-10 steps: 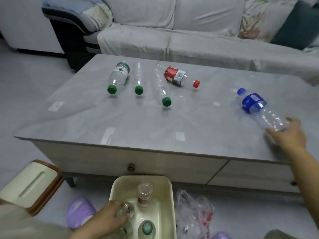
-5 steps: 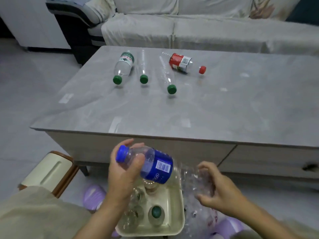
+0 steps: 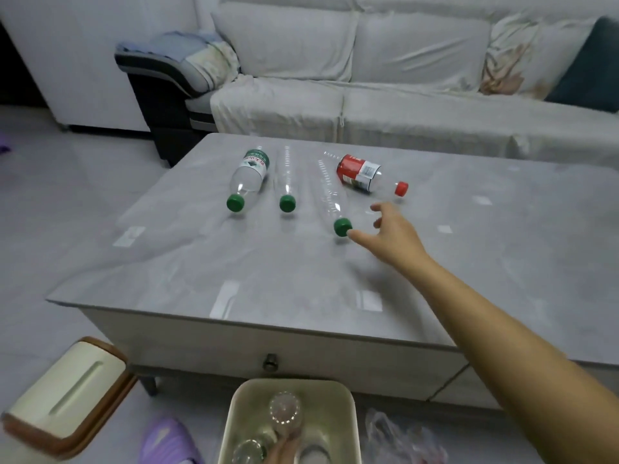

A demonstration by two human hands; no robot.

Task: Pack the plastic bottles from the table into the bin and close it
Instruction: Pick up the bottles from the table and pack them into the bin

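Observation:
Several plastic bottles lie on the grey table [image 3: 502,279]: a green-labelled one [image 3: 250,175], two clear ones with green caps [image 3: 286,182] [image 3: 330,199], and a red-labelled one with a red cap [image 3: 360,172]. My right hand [image 3: 390,234] reaches over the table with fingers spread, its thumb tip next to the nearest green cap; it holds nothing. The cream bin [image 3: 348,416] stands on the floor below the table edge with bottles standing inside. Only a sliver of my left hand [image 3: 279,450] shows inside the bin at the bottom edge, among the bottles.
The bin's cream lid with a brown rim [image 3: 67,396] lies on the floor at left. Purple slippers [image 3: 167,443] and a crumpled plastic bag [image 3: 402,440] flank the bin. A sofa [image 3: 368,95] runs behind the table.
The blue-labelled bottle went from the table to my left hand and down into the bin. My right hand has let go and now reaches out over the table toward the remaining bottles.

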